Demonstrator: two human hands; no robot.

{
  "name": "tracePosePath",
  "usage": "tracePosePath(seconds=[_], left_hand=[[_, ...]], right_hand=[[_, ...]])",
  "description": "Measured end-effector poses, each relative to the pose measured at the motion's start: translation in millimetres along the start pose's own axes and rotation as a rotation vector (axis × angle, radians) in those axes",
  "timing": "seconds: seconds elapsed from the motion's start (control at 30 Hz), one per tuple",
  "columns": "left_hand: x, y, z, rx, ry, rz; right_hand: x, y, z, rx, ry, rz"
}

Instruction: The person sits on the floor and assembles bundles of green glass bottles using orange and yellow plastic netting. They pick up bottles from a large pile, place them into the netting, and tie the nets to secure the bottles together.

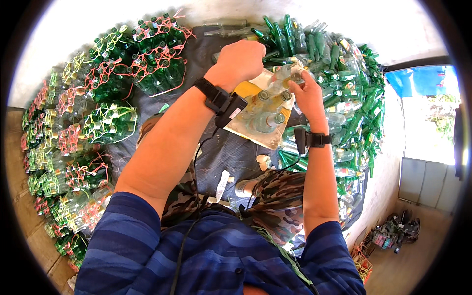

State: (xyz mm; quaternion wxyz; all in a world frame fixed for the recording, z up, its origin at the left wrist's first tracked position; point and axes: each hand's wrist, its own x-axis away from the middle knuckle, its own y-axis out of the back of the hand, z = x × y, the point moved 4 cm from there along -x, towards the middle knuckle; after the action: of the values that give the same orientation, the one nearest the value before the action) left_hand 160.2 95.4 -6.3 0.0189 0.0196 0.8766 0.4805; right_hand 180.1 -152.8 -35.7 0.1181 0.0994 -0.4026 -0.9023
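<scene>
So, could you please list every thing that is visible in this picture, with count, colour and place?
bundles of tied bottles: many, green and clear glass with red, yellow and green cord, left side
loose bottles: large pile, mostly green, some clear, right and top
clear bottles: about five, standing on the flat board, centre
flat board: one, pale, centre
dark cloth: one, grey, beneath the work
blue sheet: one, far right
left hand: closed fist above the clear bottles, black wristband
right hand: gripping a bottle neck, black wristband

Tied green bottle bundles (pixel 73 137) beside loose bottle heap (pixel 349 93).
</scene>
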Motion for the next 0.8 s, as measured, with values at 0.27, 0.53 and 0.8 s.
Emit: tracePosePath(seconds=[0.27,0.53,0.8], left_hand=[[4.1,0.3,1.8,0.025,-0.049,-0.084],[-4.5,-1.8,4.2,-0.025,-0.051,-0.049],[-10.9,-2.7,10.1,0.016,-0.1,-0.047]], right_hand=[[9.1,24.4,-22.5,-0.142,-0.065,-0.065],[38.2,76.8,-78.2,-0.075,-0.201,-0.128],[84.5,114.5,-142.7,0.098,-0.366,-0.129]])
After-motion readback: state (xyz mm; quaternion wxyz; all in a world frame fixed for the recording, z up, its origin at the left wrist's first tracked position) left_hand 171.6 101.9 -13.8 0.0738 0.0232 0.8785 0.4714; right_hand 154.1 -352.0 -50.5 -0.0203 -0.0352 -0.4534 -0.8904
